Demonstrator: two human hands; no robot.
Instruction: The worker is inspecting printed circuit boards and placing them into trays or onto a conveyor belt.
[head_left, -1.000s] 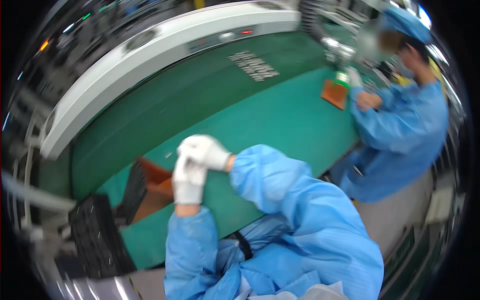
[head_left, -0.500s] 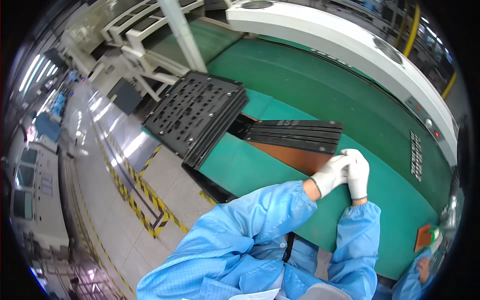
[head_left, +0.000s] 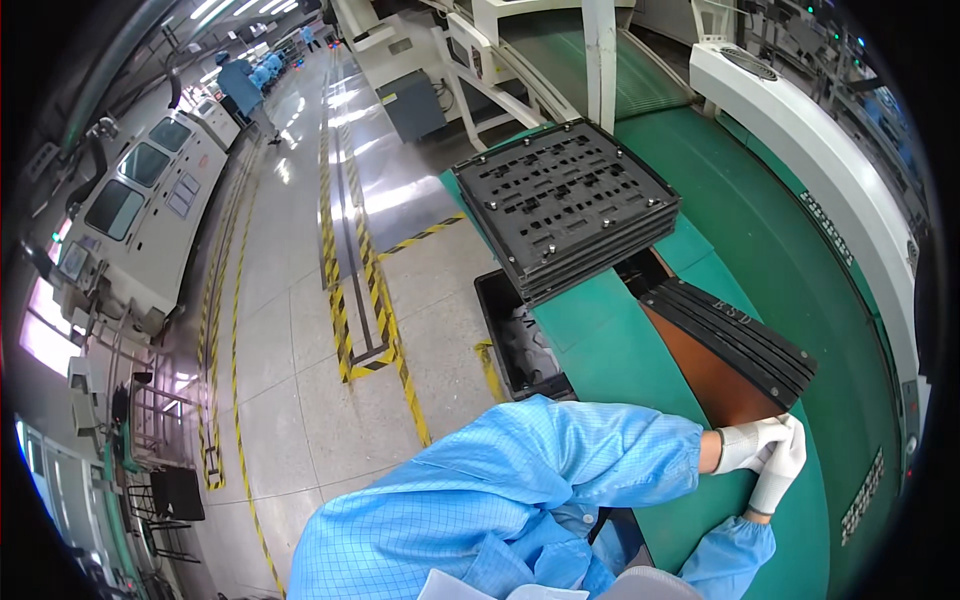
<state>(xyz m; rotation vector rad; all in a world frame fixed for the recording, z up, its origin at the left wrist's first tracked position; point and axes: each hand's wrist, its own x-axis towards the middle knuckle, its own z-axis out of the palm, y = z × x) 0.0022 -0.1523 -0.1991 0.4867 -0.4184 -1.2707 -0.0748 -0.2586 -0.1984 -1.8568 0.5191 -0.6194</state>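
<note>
White knit gloves cover both of my hands, which are held together at the near right. My left hand [head_left: 750, 446] is closed, its fingers meeting my right hand [head_left: 786, 462], also closed with bent fingers. Whatever they may hold between them is hidden. Just beyond them is the near end of a stack of black plates [head_left: 735, 340], some with screws at the corners. A brown flat surface [head_left: 690, 365] shows along the stack's left side. Farther left, several black slotted pallets [head_left: 570, 195] lie piled on the green tabletop [head_left: 620, 350].
A black bin [head_left: 492, 310] with pale contents stands below the table's left edge. A green conveyor belt [head_left: 790, 225] runs along the right, beside a long white machine housing [head_left: 810, 120]. Yellow-black tape [head_left: 335, 260] marks the floor at left.
My view has turned left, so the table, pallets and plates appear farther right. My hands stay together by the end of the plate stack.
</note>
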